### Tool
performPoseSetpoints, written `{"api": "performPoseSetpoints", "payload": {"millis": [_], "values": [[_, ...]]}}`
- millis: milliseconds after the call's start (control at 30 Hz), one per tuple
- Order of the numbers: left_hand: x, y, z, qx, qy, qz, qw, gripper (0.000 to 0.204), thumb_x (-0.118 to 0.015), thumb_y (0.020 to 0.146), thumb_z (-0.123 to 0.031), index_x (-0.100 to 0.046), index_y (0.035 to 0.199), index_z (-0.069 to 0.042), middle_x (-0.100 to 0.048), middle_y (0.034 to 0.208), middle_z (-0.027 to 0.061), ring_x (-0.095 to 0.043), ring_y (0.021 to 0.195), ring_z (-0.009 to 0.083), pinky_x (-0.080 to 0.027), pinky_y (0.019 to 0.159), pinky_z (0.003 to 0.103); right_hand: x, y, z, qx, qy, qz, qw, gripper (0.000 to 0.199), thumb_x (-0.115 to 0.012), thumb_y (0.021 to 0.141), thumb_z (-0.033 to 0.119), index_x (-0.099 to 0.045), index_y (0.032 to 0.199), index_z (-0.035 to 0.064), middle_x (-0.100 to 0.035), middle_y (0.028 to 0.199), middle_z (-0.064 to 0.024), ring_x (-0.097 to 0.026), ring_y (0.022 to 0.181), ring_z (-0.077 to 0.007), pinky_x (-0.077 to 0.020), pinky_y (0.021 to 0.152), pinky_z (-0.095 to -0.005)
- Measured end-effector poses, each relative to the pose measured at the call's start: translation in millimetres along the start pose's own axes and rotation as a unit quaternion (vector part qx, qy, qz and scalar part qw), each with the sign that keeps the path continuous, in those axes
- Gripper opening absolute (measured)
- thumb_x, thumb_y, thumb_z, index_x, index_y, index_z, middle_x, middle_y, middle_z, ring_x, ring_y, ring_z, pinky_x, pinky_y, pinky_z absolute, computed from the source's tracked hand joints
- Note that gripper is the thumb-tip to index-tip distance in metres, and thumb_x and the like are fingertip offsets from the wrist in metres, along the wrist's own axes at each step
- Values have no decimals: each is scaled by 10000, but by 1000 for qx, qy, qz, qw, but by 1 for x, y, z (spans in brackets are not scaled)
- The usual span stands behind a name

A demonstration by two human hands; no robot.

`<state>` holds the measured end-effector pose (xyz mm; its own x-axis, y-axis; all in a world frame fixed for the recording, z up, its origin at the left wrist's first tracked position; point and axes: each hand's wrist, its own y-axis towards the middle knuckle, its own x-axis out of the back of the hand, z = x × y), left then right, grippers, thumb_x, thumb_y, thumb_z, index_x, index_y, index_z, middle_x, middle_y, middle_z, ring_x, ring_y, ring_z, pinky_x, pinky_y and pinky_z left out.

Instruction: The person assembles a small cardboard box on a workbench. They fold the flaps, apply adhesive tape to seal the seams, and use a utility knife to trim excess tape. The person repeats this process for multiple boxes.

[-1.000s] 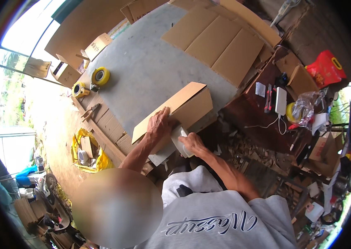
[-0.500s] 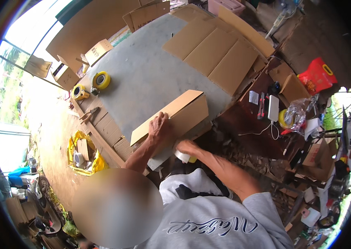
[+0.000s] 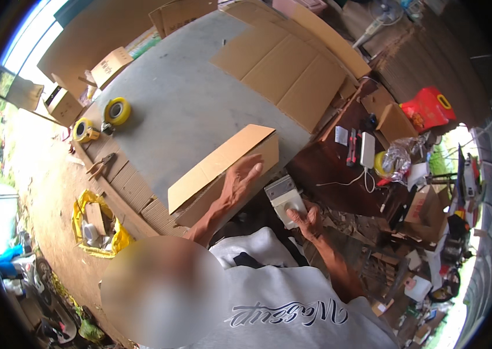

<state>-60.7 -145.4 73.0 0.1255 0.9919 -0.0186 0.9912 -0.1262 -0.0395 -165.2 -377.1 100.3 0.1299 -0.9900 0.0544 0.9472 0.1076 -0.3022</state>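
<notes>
A long brown cardboard box (image 3: 214, 167) lies at the near edge of the grey tabletop, slanting up to the right. My left hand (image 3: 240, 177) lies against its near side, fingers stretched out and pointing right, with nothing gripped. Off the table edge, to the right of the box, my right hand (image 3: 307, 222) holds a pale, block-shaped tool (image 3: 283, 199) with a grey metal end. Its exact kind does not show. The thumb presses on the tool's face, and the other fingers are mostly hidden beneath it. Tool and box are apart.
Two yellow tape rolls in dispensers (image 3: 116, 111) and pliers (image 3: 101, 166) sit at the table's left. Flattened cardboard (image 3: 283, 72) covers the far right. A dark red side table (image 3: 330, 166) carries a white power bank and a cutter. A yellow bag (image 3: 119, 239) stands on the floor.
My right hand has moved right, away from the box, bringing the pale tool into plain sight. My left hand has slid right along the box, its fingers straightening. The whole view has shifted slightly.
</notes>
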Motion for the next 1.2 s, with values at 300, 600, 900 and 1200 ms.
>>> {"api": "performPoseSetpoints", "payload": {"millis": [300,600,900,1200], "values": [[-28,24,-7,200,-148,135,959,201,-737,946,-165,-762,963,34,-727,817,45,-650,745,117,-533,682,306,23,25,22,3,-75,37,996,438,-754,920,354,-711,1122,-33,-744,939,-102,-647,859,-126,-539,766,-317],[29,107,7,108,194,-80,972,154,-764,880,-158,-799,899,-9,-736,753,57,-585,641,113,-490,624,305,43,84,16,-213,49,118,969,541,-705,909,484,-733,1051,-38,-722,886,-85,-619,806,-154,-515,757,-322],[28,129,58,86,235,-104,963,171,-767,882,-167,-785,883,3,-727,766,99,-654,685,161,-511,646,332,37,117,-3,-147,-95,80,981,610,-661,904,555,-737,1046,-33,-718,840,-140,-664,775,-217,-522,723,-358],[27,142,50,89,299,-73,947,162,-763,819,-197,-794,840,-39,-728,789,166,-706,700,279,-527,652,382,33,115,-2,-230,-16,91,969,614,-651,901,558,-738,1048,-32,-717,838,-122,-657,762,-202,-516,715,-346]]}}
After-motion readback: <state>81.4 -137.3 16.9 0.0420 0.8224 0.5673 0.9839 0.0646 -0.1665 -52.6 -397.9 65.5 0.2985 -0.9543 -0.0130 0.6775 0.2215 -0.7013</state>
